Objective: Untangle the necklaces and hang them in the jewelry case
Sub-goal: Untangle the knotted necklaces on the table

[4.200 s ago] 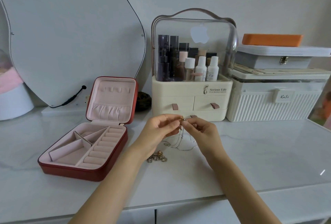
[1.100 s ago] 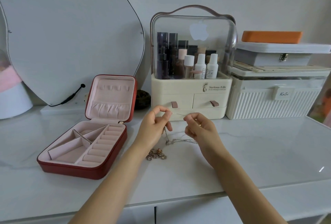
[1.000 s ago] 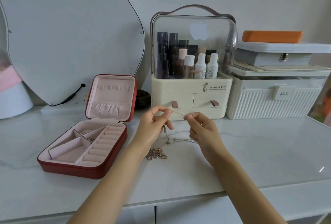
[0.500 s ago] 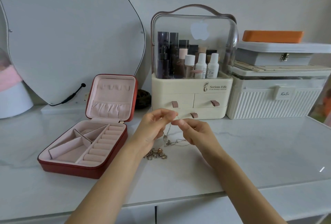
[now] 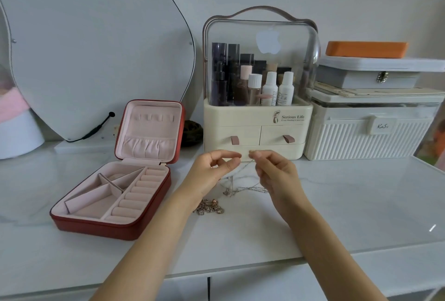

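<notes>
Untangling step: left hand [image 5: 218, 168] and right hand [image 5: 273, 170] each pinch thin chain [image 5: 245, 168] with fingers above the surface; next needs freeing it for red jewelry case [image 5: 113, 223], left.

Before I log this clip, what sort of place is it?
Most likely a home dressing table: a mirror leans on the wall, a clear-topped cosmetics organizer holds bottles, and an open red jewelry case sits on the white countertop.

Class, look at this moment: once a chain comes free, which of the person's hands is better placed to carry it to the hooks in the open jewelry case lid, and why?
Probably the left hand. The red jewelry case lies open on its side, lid hooks facing the person, so it need not cross over. The right hand could keep pinching the silver chain.
</notes>
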